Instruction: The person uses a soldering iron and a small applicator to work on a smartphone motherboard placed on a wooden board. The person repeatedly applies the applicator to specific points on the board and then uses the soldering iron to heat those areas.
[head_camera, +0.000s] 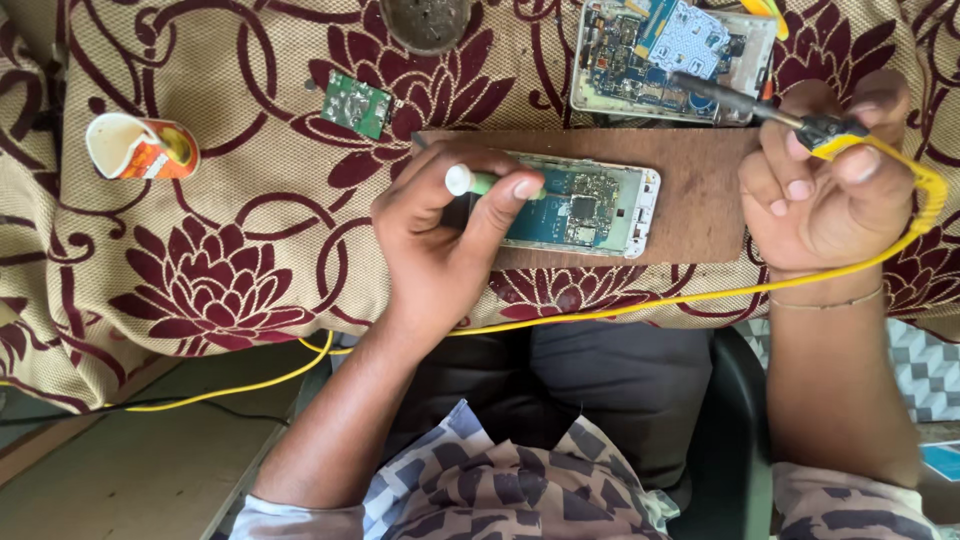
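Note:
An opened phone with its circuit board exposed lies on a brown wooden board. My left hand rests over the phone's left end and grips a small green and white tool between thumb and fingers. My right hand is to the right of the board and holds a yellow-handled soldering iron. Its dark tip points up and left toward a second opened phone at the back. The iron's yellow cord runs down and left across the table edge.
A small green circuit board lies left of the wooden board. An orange and white cup lies on its side at far left. A dark round dish sits at the back edge. A patterned maroon and beige cloth covers the table.

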